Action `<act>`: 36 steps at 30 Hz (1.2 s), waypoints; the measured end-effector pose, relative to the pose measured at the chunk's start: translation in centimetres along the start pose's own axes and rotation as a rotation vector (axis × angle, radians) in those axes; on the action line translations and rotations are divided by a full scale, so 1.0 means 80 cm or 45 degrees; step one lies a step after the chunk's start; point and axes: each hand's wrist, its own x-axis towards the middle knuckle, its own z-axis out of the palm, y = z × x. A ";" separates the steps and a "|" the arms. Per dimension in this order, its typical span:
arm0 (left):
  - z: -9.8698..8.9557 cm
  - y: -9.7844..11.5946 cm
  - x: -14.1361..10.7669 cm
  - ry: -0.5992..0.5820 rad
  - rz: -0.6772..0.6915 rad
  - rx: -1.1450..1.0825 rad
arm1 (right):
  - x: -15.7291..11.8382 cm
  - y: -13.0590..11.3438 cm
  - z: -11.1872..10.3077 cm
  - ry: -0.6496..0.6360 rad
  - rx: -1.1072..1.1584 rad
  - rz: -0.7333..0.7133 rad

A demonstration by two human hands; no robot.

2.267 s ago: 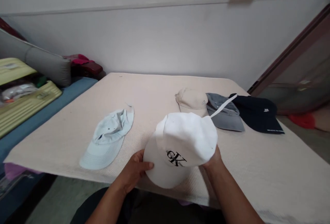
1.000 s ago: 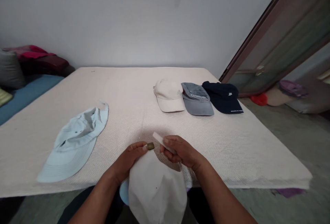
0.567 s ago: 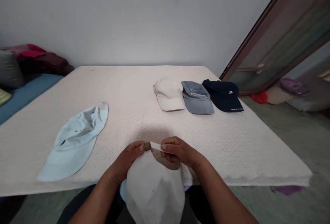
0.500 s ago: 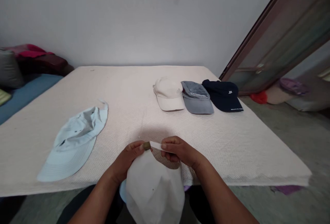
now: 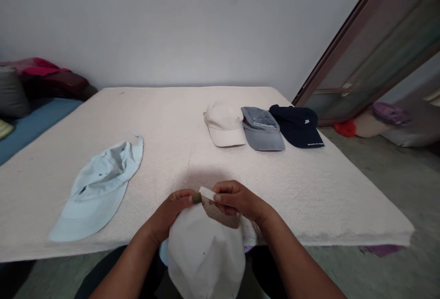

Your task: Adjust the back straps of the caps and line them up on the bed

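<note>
A white cap [image 5: 206, 257] is held over the near table edge, its back opening facing up toward me. My left hand [image 5: 173, 212] is closed on the cap beside the brass-coloured buckle [image 5: 196, 197]. My right hand [image 5: 233, 200] pinches the white strap [image 5: 207, 193], whose end lies close to the buckle; whether the strap is inside the buckle I cannot tell. To the left, a light blue cap [image 5: 99, 179] lies on the table with its strap end loose.
Beyond my hands, a cream cap [image 5: 225, 122], a grey-blue cap [image 5: 263, 129] and a navy cap [image 5: 297, 124] stand in a row on the cloth-covered table [image 5: 165, 115]. Cushions and cloths lie at far left, beside a blue surface [image 5: 41, 122]. A door [image 5: 347, 47] stands right.
My right hand has shifted slightly left toward the buckle, with the strap between its fingers. My left hand stays on the cap. The other caps lie as before.
</note>
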 end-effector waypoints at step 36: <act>-0.001 -0.001 0.001 0.097 -0.018 -0.009 | 0.004 -0.002 0.006 0.042 -0.029 0.084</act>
